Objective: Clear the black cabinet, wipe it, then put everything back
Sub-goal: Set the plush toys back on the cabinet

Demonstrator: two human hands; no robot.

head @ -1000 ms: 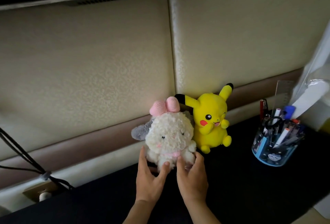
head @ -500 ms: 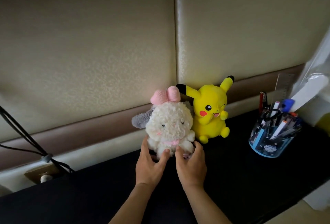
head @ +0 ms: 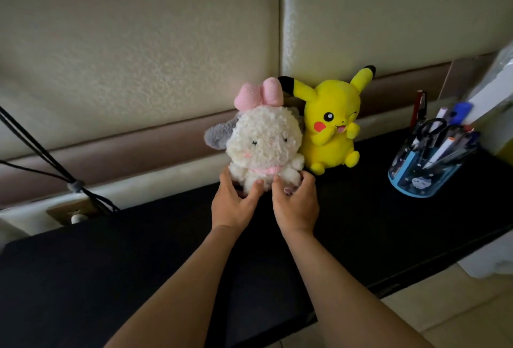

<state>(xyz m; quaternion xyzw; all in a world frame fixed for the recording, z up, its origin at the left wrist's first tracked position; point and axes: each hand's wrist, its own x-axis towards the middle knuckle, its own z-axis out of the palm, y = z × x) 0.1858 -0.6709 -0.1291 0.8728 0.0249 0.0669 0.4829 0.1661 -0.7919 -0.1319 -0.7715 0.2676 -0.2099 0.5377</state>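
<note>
A yellow plush mouse with black-tipped ears [head: 331, 125] sits against the padded cream wall panel [head: 138, 56], touching the right side of the fluffy white plush lamb with a pink bow and grey ear [head: 262, 145]; a clear blue-rimmed pen holder with scissors and markers [head: 427, 164] stands well apart at right. Black cables [head: 41, 159] hang far left. The lamb stands upright toward the far edge of the black cabinet top [head: 138, 264], its base grasped by the left hand [head: 231, 203] and right hand [head: 295, 204], thumbs pressing its front.

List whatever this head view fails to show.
Head view only.
1. Underside of the white plush: covered by the left hand and right hand.
2. One side of the yellow plush: behind the white plush.
3. Markings on pens in the pen holder: too small and dim.
4. The white object at right: cut off by the frame edge.
</note>
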